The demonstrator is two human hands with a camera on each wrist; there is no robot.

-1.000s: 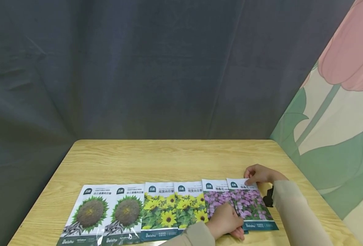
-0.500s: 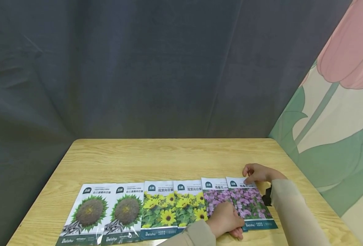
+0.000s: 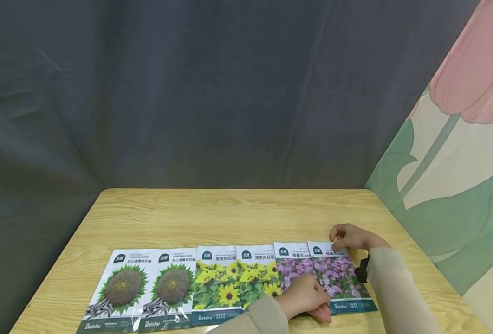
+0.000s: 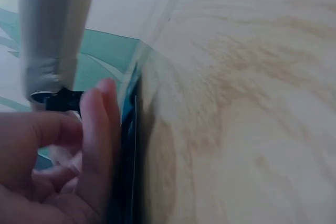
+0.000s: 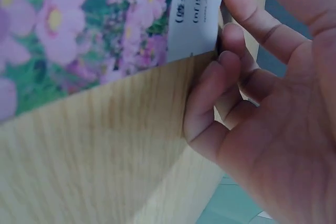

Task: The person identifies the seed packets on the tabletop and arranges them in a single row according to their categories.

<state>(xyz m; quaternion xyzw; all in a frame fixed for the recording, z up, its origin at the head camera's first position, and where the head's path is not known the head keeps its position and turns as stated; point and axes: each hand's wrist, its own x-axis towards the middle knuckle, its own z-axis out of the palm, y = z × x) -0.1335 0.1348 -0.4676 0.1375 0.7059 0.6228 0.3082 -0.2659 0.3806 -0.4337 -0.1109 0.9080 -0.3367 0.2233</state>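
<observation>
Two seed packets with pink-purple flowers lie at the right end of a row, the rightmost packet slightly overlapping the inner packet. My right hand grips the rightmost packet's top corner, thumb on its face and curled fingers along its edge. In the right wrist view that packet shows its white header beside the fingertips. My left hand rests across the lower part of the inner packet and hides some of it. Its extended fingers lie along the packets' dark bottom edge in the left wrist view.
Two yellow-flower packets and two sunflower-head packets continue the row leftward on the wooden table. Behind the table hangs a dark curtain. A tulip-patterned wall covering borders the right side.
The left hand's fingers have straightened a little at the packets' bottom edge. The right hand stays at the top corner, and the packets keep nearly the same places.
</observation>
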